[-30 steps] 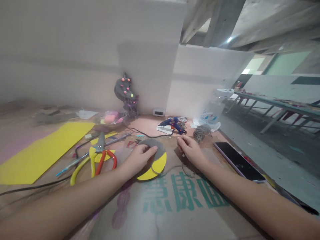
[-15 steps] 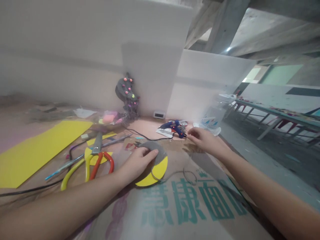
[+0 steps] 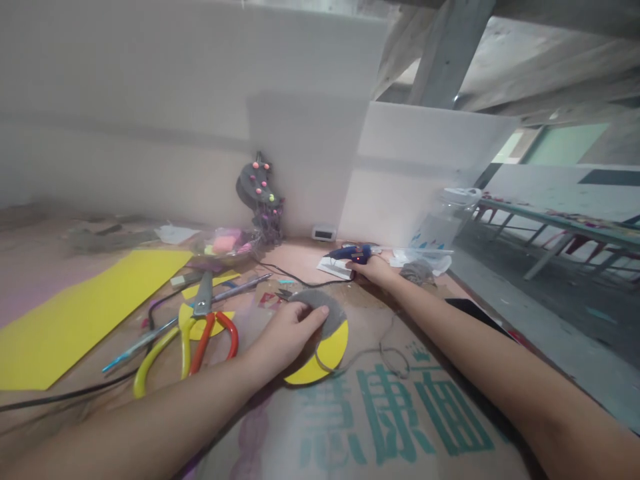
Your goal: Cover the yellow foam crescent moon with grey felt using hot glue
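Note:
My left hand point(image 3: 285, 330) lies with its fingers flat on a round yellow disc point(image 3: 327, 347) partly wound with grey yarn, holding it to the table. A loose grey yarn strand point(image 3: 380, 348) trails from the disc to the right. My right hand point(image 3: 371, 269) has reached to the back of the table and closes round the handle of a blue glue gun point(image 3: 350, 253), which rests on a white card.
Red and yellow scissors point(image 3: 203, 320) lie left of the disc, near a yellow sheet point(image 3: 75, 307). A ball of grey yarn point(image 3: 417, 272), a clear jar point(image 3: 443, 217) and a dark phone point(image 3: 475, 310) sit at the right. A beaded grey ornament point(image 3: 260, 190) leans in the corner.
My right hand moved from beside the disc away to the back of the table and took hold of the glue gun. The left hand stayed on the disc.

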{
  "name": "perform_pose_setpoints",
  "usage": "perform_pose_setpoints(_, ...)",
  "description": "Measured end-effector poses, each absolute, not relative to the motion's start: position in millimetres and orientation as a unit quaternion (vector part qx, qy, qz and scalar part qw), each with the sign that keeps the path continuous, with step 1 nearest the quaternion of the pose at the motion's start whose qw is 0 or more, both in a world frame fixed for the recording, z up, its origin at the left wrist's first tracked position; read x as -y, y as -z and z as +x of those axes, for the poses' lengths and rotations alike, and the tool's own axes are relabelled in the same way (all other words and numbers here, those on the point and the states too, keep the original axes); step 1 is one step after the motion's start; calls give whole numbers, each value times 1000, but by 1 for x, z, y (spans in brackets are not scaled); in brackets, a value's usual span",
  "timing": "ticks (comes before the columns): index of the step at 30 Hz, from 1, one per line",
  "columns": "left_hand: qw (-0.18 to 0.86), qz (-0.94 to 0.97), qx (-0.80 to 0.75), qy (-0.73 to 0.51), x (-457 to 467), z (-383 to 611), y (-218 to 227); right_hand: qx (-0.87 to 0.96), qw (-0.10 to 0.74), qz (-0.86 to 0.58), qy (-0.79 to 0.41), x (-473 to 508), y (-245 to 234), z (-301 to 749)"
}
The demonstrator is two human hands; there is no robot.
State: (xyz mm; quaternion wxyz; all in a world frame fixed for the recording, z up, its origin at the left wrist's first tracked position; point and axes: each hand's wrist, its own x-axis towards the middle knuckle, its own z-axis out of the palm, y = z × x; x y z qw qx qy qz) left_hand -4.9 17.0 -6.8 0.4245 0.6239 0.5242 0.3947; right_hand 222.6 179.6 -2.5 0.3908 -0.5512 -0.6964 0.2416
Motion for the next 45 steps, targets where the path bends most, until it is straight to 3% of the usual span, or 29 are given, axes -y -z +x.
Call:
perform_pose_setpoints(4,433,619,-527,-389,-18,-5,9,698,342,-586,-229,-177,-3,215)
perform_pose_setpoints(13,434,571,-542,-438,-16,-7,3,719,366,-524,-274,-107,-34,231)
perform_pose_setpoints(18,417,576,-544,-446,-14,-8,-3,724,370,-493,-308,-42,-28,248)
perform_pose_setpoints(23,421,583,-520,-460,-17,-11,-1,737,352,-516,-259,-4,-20,244)
perform_pose_setpoints(36,372,621,-512,-462,-17,-13,2,787,259,-456,-325,12,-14,231)
perform_pose_setpoints(45,368,618,-515,-466,-15,-12,2,786,262,-469,-305,8,-10,231)
